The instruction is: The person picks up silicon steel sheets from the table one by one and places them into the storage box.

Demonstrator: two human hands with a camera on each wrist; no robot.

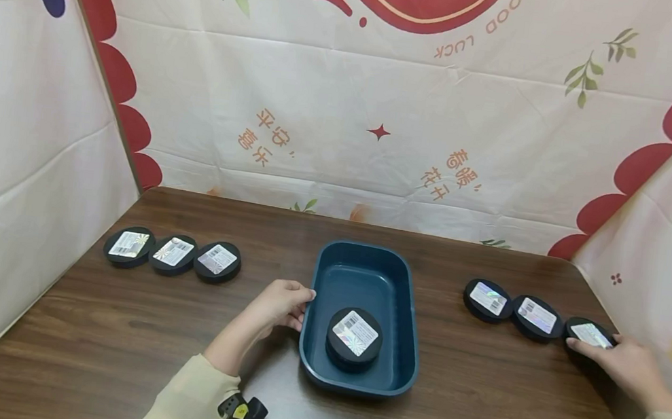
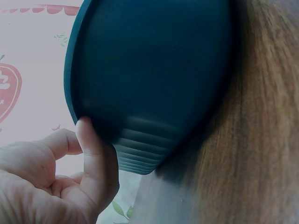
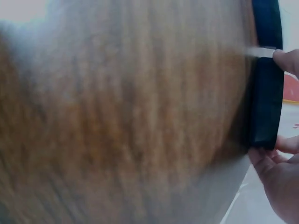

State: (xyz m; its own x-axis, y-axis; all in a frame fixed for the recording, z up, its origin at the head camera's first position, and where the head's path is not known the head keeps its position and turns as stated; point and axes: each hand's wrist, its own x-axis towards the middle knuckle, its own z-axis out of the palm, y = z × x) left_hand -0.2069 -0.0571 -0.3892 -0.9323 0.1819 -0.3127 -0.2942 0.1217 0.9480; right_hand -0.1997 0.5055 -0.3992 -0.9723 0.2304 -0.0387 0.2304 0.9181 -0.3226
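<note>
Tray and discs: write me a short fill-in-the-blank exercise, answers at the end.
1. The tray contains exactly ____ disc.
2. The left hand holds the ____ by its rim.
3. The row of discs left of the tray numbers ____.
4. The rightmost disc is gripped by the person's ____ hand.

Missing words: one; tray; three; right.

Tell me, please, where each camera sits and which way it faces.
Head: on the head, facing forward and down at table, tray and discs; left hand, right hand, sleeves show.
Left wrist: on that wrist, facing the tray's side; left hand shows.
Right wrist: on that wrist, facing table and gripped disc; right hand partly shows.
Shared: head and left wrist show the tray.
</note>
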